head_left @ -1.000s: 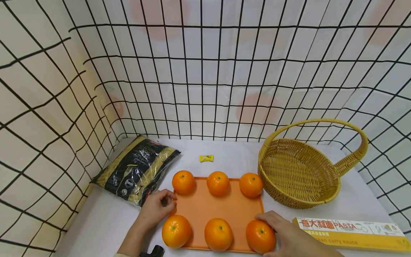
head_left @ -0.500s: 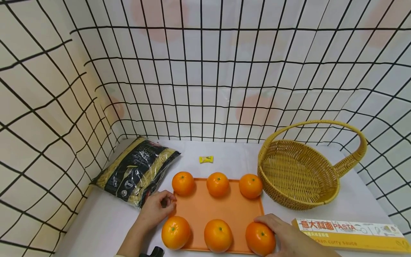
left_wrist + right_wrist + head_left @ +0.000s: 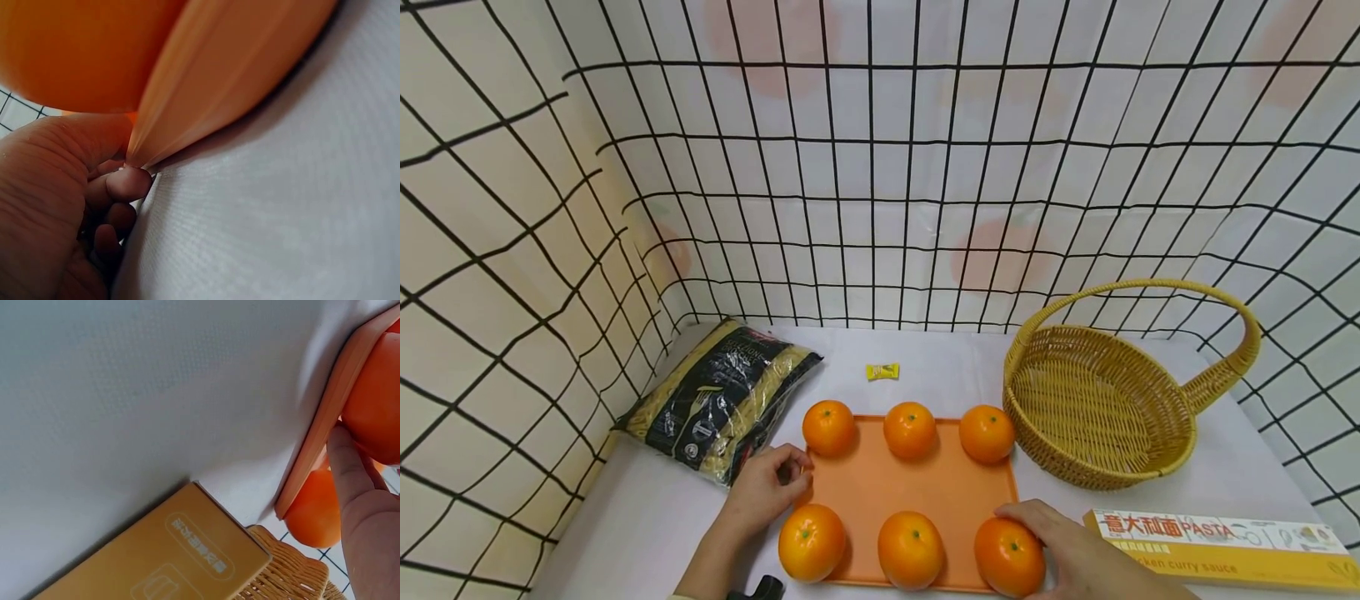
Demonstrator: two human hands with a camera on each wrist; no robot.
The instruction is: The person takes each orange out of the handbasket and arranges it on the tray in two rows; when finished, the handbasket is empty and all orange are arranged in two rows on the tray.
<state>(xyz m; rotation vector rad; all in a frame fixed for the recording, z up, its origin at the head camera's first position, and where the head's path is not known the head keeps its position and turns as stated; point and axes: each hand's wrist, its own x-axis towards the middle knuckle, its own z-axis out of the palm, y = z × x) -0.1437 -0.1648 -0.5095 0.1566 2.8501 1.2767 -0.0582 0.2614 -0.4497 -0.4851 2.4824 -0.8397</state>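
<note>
An orange tray point(image 3: 910, 483) lies on the white cloth with three oranges along its far side and three along its near side. My left hand point(image 3: 769, 486) pinches the tray's left rim between thumb and forefinger; the left wrist view shows the fingertips right at the tray's edge point(image 3: 206, 94), under a large orange point(image 3: 81, 50). At the near right corner, my right hand point(image 3: 1071, 546) holds an orange point(image 3: 1009, 557) from its right side, fingers at the far side and thumb low at the near side. In the right wrist view a fingertip reaches between that orange point(image 3: 378, 400) and the tray rim.
A wicker basket point(image 3: 1097, 408) with a tall handle stands at the right, behind a yellow pasta box point(image 3: 1225, 550). A bag of pasta point(image 3: 722, 400) lies at the left. One small yellow wrapped candy point(image 3: 882, 372) is behind the tray. Black wire grid walls point(image 3: 917, 200) enclose the table.
</note>
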